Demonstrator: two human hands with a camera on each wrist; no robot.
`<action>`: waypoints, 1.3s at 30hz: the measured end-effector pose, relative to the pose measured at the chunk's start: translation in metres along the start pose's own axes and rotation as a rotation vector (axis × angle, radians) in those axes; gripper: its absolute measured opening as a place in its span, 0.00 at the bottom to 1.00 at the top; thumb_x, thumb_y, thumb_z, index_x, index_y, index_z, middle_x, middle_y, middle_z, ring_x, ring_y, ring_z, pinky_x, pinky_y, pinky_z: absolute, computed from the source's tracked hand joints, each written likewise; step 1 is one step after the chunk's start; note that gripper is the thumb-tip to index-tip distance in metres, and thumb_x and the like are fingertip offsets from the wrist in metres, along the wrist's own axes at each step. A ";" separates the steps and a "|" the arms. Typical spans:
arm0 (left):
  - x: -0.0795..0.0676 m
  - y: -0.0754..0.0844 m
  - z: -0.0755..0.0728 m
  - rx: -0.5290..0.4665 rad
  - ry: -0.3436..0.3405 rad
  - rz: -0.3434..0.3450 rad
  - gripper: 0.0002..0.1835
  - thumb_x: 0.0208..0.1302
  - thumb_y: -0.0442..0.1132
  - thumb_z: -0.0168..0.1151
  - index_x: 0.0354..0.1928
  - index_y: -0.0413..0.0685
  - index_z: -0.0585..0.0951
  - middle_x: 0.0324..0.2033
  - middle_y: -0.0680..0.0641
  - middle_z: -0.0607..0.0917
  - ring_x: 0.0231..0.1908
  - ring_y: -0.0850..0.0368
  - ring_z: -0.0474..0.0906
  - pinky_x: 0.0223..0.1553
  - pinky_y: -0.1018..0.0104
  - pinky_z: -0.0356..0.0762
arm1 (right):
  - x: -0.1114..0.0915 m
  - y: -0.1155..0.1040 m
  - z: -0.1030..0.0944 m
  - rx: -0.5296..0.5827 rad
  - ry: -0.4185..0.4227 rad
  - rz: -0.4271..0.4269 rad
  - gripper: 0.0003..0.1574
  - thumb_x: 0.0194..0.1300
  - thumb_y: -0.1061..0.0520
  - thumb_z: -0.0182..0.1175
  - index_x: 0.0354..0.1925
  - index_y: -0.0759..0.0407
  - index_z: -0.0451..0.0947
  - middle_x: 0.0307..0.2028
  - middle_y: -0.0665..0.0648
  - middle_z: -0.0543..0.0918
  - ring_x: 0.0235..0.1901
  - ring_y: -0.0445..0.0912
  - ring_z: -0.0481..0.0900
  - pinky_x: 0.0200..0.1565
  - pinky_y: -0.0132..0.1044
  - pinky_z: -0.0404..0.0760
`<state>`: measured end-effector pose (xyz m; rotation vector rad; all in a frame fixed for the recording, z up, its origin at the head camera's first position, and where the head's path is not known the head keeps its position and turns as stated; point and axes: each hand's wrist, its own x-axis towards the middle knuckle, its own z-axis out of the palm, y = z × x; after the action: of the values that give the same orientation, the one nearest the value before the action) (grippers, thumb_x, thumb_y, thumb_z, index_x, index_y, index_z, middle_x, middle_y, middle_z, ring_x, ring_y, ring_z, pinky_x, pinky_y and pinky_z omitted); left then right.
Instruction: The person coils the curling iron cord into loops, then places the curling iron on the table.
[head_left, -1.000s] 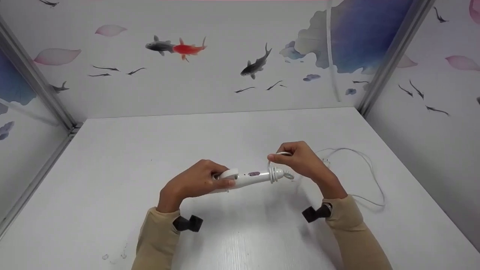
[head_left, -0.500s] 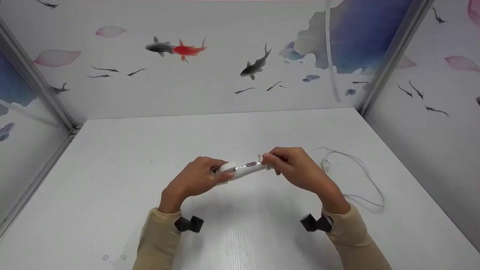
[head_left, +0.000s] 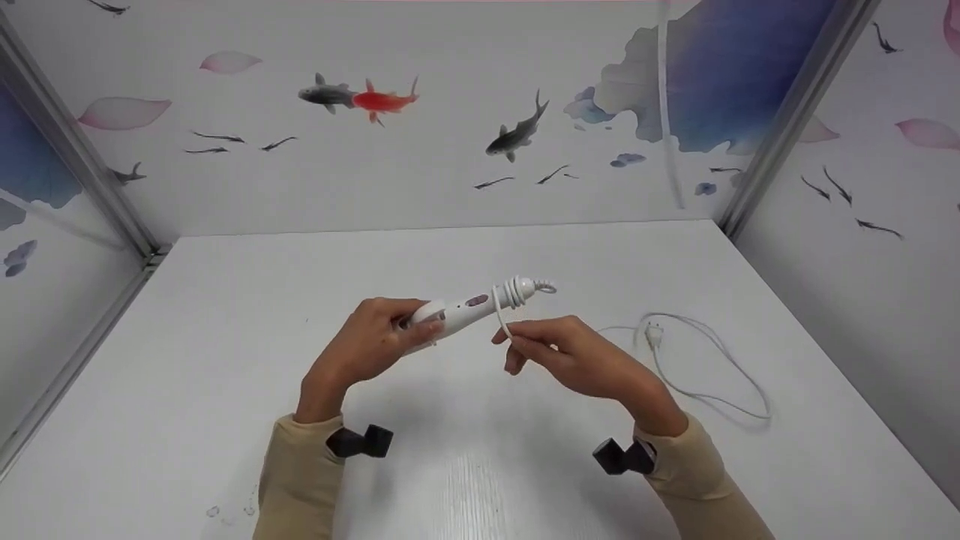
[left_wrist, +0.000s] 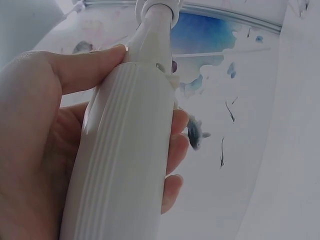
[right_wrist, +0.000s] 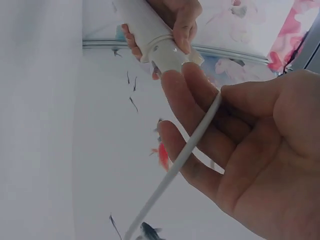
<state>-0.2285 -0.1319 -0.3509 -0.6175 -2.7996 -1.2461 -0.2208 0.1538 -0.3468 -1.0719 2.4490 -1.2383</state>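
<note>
A white corded hair styling iron (head_left: 461, 315) with a purplish switch is held above the table, tilted with its cord end up to the right. My left hand (head_left: 367, 341) grips its thicker part; the left wrist view shows the thumb on one side of the ribbed white body (left_wrist: 125, 150) and fingertips on the other. Several turns of white cord (head_left: 516, 291) wrap the narrow end. With thumb and fingers, my right hand (head_left: 581, 356) pinches a length of that cord (right_wrist: 172, 172), just below and right of the handle.
A loose loop of the white cord (head_left: 739, 367) lies on the white table (head_left: 465, 480) to the right, with a plug (head_left: 654, 334) beside it. Panels printed with fish (head_left: 517, 139) enclose the back and sides. Black wrist cameras sit at both cuffs.
My right hand went from above the handle's end, over its front, to below it, drawing the cord round. The iron moved up and left and tilts more; the left hand keeps its grip.
</note>
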 end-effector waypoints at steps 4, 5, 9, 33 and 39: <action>-0.002 0.001 -0.003 -0.031 -0.001 0.023 0.16 0.69 0.50 0.62 0.48 0.48 0.87 0.40 0.46 0.87 0.39 0.53 0.78 0.42 0.60 0.75 | 0.002 0.006 0.001 0.036 -0.068 -0.022 0.17 0.78 0.56 0.49 0.56 0.57 0.82 0.47 0.55 0.88 0.49 0.46 0.86 0.59 0.40 0.78; -0.002 0.002 -0.003 -0.037 -0.001 0.031 0.16 0.69 0.50 0.62 0.48 0.48 0.87 0.39 0.45 0.87 0.39 0.53 0.78 0.42 0.60 0.75 | 0.002 0.008 0.001 0.058 -0.086 -0.030 0.17 0.78 0.57 0.49 0.56 0.58 0.82 0.48 0.57 0.88 0.49 0.47 0.86 0.59 0.39 0.78; -0.002 0.005 -0.003 -0.045 -0.017 0.042 0.16 0.69 0.49 0.62 0.50 0.48 0.87 0.41 0.45 0.87 0.39 0.53 0.79 0.42 0.60 0.76 | 0.005 0.019 -0.001 0.154 -0.151 -0.051 0.18 0.77 0.59 0.51 0.56 0.64 0.81 0.47 0.64 0.87 0.48 0.47 0.86 0.58 0.37 0.79; 0.001 0.012 0.020 -0.061 -0.274 0.112 0.16 0.67 0.49 0.64 0.50 0.49 0.88 0.38 0.50 0.89 0.37 0.58 0.79 0.42 0.62 0.77 | 0.016 0.073 -0.012 -0.057 -0.028 0.190 0.01 0.59 0.66 0.69 0.30 0.64 0.85 0.23 0.47 0.76 0.24 0.40 0.67 0.29 0.30 0.68; 0.002 0.012 0.022 -0.030 -0.320 0.093 0.14 0.67 0.49 0.64 0.47 0.50 0.89 0.35 0.52 0.89 0.35 0.59 0.78 0.40 0.63 0.76 | 0.009 0.075 -0.023 0.028 -0.005 0.276 0.02 0.57 0.65 0.68 0.28 0.62 0.86 0.23 0.46 0.81 0.25 0.40 0.70 0.28 0.31 0.72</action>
<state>-0.2226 -0.1081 -0.3573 -1.0205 -2.9601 -1.2762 -0.2770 0.1908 -0.3884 -0.6984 2.4641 -1.1758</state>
